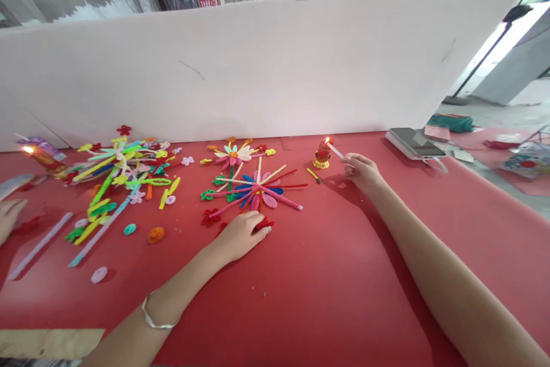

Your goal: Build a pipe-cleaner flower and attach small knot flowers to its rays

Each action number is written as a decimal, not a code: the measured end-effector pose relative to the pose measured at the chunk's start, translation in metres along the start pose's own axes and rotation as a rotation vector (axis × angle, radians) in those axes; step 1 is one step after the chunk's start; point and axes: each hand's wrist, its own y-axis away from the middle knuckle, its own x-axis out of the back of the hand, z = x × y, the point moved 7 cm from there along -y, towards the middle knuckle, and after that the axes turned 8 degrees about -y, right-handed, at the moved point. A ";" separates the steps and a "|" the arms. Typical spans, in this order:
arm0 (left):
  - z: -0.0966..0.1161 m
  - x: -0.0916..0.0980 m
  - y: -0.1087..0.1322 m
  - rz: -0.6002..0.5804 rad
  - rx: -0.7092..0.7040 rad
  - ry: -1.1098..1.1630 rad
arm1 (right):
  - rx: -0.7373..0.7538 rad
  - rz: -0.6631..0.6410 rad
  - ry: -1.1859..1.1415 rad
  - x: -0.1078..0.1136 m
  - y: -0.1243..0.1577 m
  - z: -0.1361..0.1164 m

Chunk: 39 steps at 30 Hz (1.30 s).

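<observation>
My right hand (362, 171) pinches a thin white stick (336, 151), whose far tip meets the flame of a short red candle (325, 148) in a gold holder. My left hand (244, 236) rests low on the red table with its fingers curled at a small red fuzzy flower (265, 223); how firmly they grip it is hidden. Just beyond that hand lies a large pipe-cleaner flower (259, 188) with pink and blue petals and long stems. A yellow stick with a dark tip (314, 175) lies in front of the candle.
Colourful pipe-cleaner pieces (120, 166) crowd the left side, near another lit candle (45, 160). Another person's hand (9, 219) is at the left edge. A white panel (258, 69) stands behind; a phone-like device (415, 143) lies at the back right.
</observation>
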 end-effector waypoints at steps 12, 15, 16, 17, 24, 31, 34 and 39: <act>-0.001 -0.001 0.000 -0.001 -0.002 0.001 | 0.000 0.004 -0.006 -0.001 0.000 -0.002; 0.000 0.000 0.000 -0.005 0.004 -0.001 | 0.003 -0.005 -0.016 0.000 -0.001 -0.001; 0.000 0.000 0.000 -0.006 0.006 -0.003 | 0.005 -0.009 -0.012 0.000 -0.001 -0.001; 0.000 0.000 0.000 -0.007 0.008 -0.007 | 0.008 -0.011 -0.007 0.001 -0.001 -0.001; 0.000 0.000 0.000 -0.006 -0.002 -0.018 | 0.007 -0.003 0.003 0.002 -0.001 0.000; 0.000 0.000 0.000 -0.004 0.002 -0.012 | 0.020 -0.016 0.028 0.003 -0.002 -0.001; 0.001 0.001 0.000 -0.008 0.006 -0.018 | 0.025 -0.017 0.031 0.003 -0.002 -0.001; 0.001 0.000 0.000 -0.012 0.004 -0.018 | 0.014 -0.008 0.003 0.001 -0.001 -0.001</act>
